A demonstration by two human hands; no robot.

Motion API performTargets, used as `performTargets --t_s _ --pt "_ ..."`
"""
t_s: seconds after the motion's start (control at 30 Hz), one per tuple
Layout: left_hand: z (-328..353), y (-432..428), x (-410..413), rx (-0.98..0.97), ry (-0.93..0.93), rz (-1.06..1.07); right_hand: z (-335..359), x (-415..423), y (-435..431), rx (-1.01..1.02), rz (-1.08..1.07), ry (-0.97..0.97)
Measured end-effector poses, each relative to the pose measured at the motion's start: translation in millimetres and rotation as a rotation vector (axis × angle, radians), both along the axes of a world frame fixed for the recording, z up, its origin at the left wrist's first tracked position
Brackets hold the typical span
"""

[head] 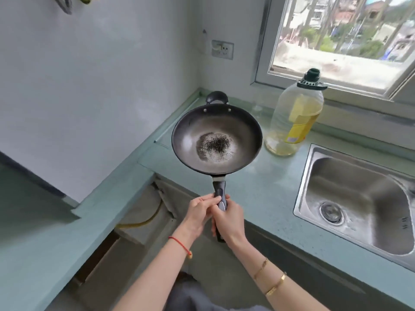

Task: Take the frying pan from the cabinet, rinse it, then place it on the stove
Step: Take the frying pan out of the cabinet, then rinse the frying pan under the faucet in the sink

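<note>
A black frying pan [216,138] with a worn, speckled centre and a small helper handle at its far side hangs level above the blue-green counter corner. Its long black handle points toward me. My right hand [229,221] wraps the handle near its end. My left hand [202,209] grips the same handle just beside it, fingers over the top. The stainless sink [359,198] lies to the right of the pan. No stove is in view.
A large bottle of yellow cooking oil [294,117] stands on the counter [265,191] between pan and window. A wall socket [222,49] sits on the back wall. Below the counter at the left is an open gap with a yellow hose [143,222].
</note>
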State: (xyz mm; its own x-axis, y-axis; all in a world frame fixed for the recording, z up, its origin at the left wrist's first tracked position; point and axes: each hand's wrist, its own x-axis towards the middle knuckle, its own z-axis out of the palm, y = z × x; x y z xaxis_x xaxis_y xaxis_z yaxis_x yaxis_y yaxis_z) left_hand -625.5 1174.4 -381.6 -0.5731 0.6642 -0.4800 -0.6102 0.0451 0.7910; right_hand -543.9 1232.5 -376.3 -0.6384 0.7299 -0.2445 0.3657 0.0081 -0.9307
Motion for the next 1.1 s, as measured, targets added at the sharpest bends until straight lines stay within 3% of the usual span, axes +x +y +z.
performTargets --t_s 0.47,1.1 --pt "-8 -12 -176 -0.08 0.012 -0.449 -11 -164 -47 -0.042 -0.373 -0.037" --pt "-43 8 -220 -0.155 -0.014 -0.642 -52 -206 -39 -0.154 -0.557 -0.089"
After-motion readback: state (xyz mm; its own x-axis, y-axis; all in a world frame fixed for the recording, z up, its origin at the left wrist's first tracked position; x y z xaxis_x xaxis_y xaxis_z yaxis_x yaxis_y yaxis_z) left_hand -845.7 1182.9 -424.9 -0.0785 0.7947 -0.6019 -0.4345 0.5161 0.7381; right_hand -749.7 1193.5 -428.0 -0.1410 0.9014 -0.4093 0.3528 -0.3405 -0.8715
